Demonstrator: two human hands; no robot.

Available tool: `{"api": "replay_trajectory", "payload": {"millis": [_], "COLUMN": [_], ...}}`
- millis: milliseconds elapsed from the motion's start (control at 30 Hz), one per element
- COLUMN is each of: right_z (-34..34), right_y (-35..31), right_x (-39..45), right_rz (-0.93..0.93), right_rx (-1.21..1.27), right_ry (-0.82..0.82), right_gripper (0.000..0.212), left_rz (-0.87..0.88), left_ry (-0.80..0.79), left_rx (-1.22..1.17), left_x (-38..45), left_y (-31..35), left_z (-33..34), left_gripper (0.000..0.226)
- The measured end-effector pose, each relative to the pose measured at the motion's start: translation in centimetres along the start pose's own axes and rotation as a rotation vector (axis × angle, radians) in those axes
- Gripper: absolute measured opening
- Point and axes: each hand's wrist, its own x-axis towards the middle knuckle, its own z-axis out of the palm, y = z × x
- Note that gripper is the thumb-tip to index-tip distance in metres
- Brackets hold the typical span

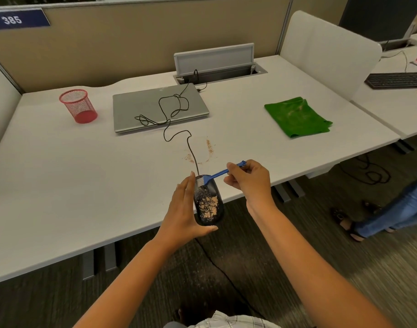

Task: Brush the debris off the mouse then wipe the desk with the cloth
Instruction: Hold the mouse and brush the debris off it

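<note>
left hand [187,209] cups mouse [208,202] by its sides over desk [60,166] edge | right hand [248,183] pinches brush [217,174], bristles on mouse front | mouse likely light, rigid, smooth, cord-tethered | debris [208,203] loose | cloth [297,117] soft, untouched | red mesh cup [78,106] seemingly empty

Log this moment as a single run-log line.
phase: brushing | left hand: holds black corded mouse | right hand: pinches small blue brush, bristles at mouse front | tan debris: on mouse | green cloth: on desk
</note>
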Motion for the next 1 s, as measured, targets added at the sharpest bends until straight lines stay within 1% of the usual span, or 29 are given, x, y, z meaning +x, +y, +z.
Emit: {"api": "replay_trajectory", "payload": {"millis": [100, 300, 433, 500, 600, 700, 767, 900, 1000], "right_z": [-0.01, -0.02, 0.12, 0.22, 0.20, -0.06, -0.15, -0.24, -0.37], "right_y": [-0.24, -0.04, -0.39, -0.66, -0.71, -0.72, -0.85, -1.03, -0.75], "right_x": [0.08, -0.47, -0.44, -0.31, -0.23, -0.13, 0.03, 0.40, 0.14], "right_rz": [-0.009, -0.077, -0.109, -0.116, -0.136, -0.171, -0.183, -0.125, -0.087], "right_rx": [0.019, -0.097, -0.073, -0.063, -0.113, -0.171, -0.167, -0.052, -0.054], "right_ry": [0.024, 0.044, 0.068, 0.054, 0.027, 0.026, 0.035, 0.046, 0.027], "right_gripper": [0.014, 0.019, 0.017, 0.017, 0.019, 0.022, 0.022, 0.017, 0.018], "left_rz": [0.000, 0.004, 0.019, 0.026, 0.028, 0.024, 0.028, 0.029, 0.020], "left_ry": [-0.010, -0.037, -0.039, -0.038, -0.031, -0.041, -0.043, -0.028, -0.022], "left_rx": [-0.010, 0.017, 0.024, 0.029, 0.031, 0.025, 0.025, 0.010, 0.004], "left_x": [0.07, 0.14, 0.09, 0.19, 0.40, 0.31, 0.25, 0.42, 0.59], "left_y": [0.03, -0.07, -0.02, 0.04, 0.10, 0.13, 0.15, 0.45, 0.66], "left_z": [0.13, 0.23, 0.20, 0.15, 0.10, 0.18, 0.23, 0.32, 0.30], "left_gripper": [0.128, 0.128, 0.128, 0.128, 0.127, 0.127, 0.127, 0.127, 0.129]}}
